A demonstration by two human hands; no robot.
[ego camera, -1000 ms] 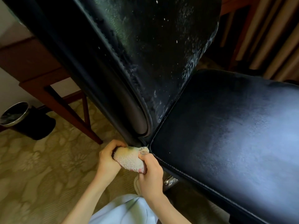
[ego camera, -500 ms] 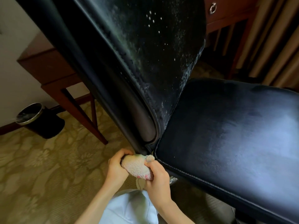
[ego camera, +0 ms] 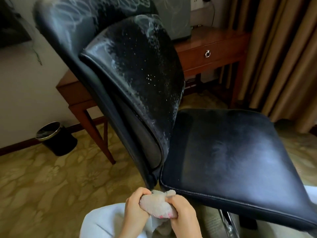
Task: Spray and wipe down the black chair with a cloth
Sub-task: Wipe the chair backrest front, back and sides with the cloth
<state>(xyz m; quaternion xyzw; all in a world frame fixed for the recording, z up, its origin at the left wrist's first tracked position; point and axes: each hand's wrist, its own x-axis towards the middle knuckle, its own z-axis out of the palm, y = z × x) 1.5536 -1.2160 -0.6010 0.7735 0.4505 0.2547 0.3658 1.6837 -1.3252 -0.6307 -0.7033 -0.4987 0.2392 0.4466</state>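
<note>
Chair backrest [ego camera: 137, 66] white-speckled, seemingly wet.

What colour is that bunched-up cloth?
The cloth is pale cream with small pink spots along its lower edge, seen in the head view.

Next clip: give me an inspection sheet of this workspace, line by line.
Surface: black chair backrest flecked with white droplets and streaks; seat hazy and smeared.
Job's things: cloth bunched up by the seat's near corner; no spray bottle seen.
Clutter: nothing seen.
Hands: left hand and right hand both grip the cloth.
Cables: thin cord hangs down the wall above the wooden desk.
Surroundings: black bin, curtains, patterned carpet.
</note>
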